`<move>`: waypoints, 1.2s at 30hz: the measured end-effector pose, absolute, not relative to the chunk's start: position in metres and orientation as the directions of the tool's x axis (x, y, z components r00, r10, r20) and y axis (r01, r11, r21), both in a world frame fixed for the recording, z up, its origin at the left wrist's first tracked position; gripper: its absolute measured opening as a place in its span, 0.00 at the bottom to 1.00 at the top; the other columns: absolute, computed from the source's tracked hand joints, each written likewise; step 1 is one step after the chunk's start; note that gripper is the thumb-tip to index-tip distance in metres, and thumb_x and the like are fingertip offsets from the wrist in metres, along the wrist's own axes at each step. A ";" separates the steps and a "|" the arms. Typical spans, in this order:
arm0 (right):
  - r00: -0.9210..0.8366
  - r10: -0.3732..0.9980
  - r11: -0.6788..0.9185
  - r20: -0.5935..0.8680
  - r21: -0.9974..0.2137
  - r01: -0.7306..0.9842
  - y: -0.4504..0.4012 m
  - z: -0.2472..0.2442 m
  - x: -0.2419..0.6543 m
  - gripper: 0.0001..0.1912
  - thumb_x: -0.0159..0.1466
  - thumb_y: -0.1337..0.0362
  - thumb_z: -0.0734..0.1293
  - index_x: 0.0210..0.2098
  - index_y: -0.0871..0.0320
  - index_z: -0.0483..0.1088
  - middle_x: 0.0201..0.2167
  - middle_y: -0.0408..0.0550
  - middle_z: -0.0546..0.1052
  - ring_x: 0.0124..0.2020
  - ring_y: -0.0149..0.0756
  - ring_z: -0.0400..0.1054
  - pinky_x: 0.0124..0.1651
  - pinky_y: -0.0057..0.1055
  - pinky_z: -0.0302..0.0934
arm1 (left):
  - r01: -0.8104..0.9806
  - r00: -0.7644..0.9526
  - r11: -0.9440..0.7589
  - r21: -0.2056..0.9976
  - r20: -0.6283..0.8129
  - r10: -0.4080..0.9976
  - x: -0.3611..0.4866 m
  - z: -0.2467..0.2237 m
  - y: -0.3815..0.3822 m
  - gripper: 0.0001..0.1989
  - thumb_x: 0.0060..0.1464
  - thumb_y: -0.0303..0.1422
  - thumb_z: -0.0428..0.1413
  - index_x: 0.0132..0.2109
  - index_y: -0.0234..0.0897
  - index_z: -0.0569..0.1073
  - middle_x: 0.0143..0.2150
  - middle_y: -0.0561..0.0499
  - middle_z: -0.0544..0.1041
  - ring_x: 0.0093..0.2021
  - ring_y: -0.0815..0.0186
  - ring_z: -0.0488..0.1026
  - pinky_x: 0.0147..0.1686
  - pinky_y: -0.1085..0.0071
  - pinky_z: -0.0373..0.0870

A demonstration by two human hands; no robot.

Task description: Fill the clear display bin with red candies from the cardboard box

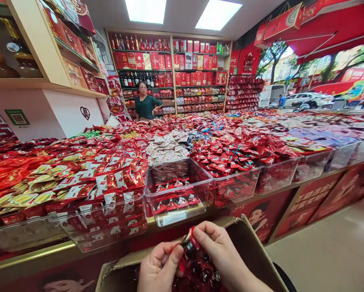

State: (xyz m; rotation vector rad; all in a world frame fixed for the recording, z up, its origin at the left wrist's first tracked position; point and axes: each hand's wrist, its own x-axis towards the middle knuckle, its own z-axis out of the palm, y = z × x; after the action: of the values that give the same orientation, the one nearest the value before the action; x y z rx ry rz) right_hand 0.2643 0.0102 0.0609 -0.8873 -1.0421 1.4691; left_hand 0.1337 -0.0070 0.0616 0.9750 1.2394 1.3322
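Note:
Both my hands are pinched on a small red and black candy packet (190, 244) over an opened cardboard box (251, 243). My left hand (160, 264) grips its left side between thumb and fingers. At the upper right, my right hand (220, 253) holds it with the thumb on top. Below the hands, more dark red shiny packets (198, 271) show inside the box, partly hidden by my fingers. Just beyond the box is a clear plastic bin (178, 188) with similar red and black packets lying in rows on its bottom.
Heaped bins of red and white packets (115, 178) stand to the left, and a bin of red packets (230, 162) to the right. A person (147, 103) in a green top stands behind the display. Shelves (172, 69) line the back wall. Tiled floor (330, 239) lies at right.

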 end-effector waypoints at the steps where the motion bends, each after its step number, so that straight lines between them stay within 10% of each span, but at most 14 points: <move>1: -0.133 0.991 -0.033 0.012 -0.942 -0.333 0.013 0.065 0.266 0.16 0.53 0.53 0.64 0.24 0.63 0.64 0.19 0.42 0.66 0.19 0.23 0.55 0.23 0.22 0.49 | -0.149 -0.163 0.039 0.988 -0.064 0.985 0.132 0.066 -0.005 0.16 0.31 0.42 0.62 0.26 0.34 0.74 0.13 0.55 0.69 0.16 0.72 0.63 0.16 0.78 0.60; 13: -0.182 0.983 -0.027 0.016 -0.972 -0.234 0.016 0.073 0.272 0.14 0.51 0.57 0.66 0.26 0.63 0.66 0.20 0.43 0.67 0.20 0.23 0.56 0.24 0.22 0.52 | -0.169 -0.150 0.080 0.982 -0.106 0.983 0.128 0.062 -0.006 0.14 0.35 0.40 0.61 0.26 0.33 0.72 0.17 0.54 0.72 0.17 0.74 0.64 0.17 0.80 0.61; 22: -0.309 0.941 0.102 0.138 -0.986 -0.128 0.011 0.066 0.277 0.09 0.56 0.60 0.62 0.28 0.61 0.63 0.21 0.41 0.65 0.22 0.24 0.58 0.26 0.23 0.53 | -0.471 0.350 0.565 0.677 -0.444 0.825 0.125 0.066 -0.013 0.17 0.44 0.42 0.55 0.40 0.37 0.71 0.32 0.48 0.75 0.23 0.71 0.71 0.20 0.78 0.63; 36: -0.133 0.991 -0.006 0.027 -0.971 -0.239 0.010 0.065 0.262 0.15 0.54 0.56 0.64 0.26 0.63 0.62 0.18 0.41 0.66 0.19 0.22 0.57 0.24 0.21 0.52 | -0.389 -0.119 0.044 0.920 -0.098 0.988 0.132 0.057 -0.004 0.20 0.31 0.29 0.64 0.36 0.36 0.70 0.30 0.54 0.73 0.34 0.71 0.70 0.36 0.78 0.68</move>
State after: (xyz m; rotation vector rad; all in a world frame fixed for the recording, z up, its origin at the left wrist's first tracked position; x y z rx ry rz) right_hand 0.2622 0.0095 0.0652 -0.9534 -1.1287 1.4041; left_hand 0.1319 -0.0044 0.0565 0.7937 1.0396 1.4144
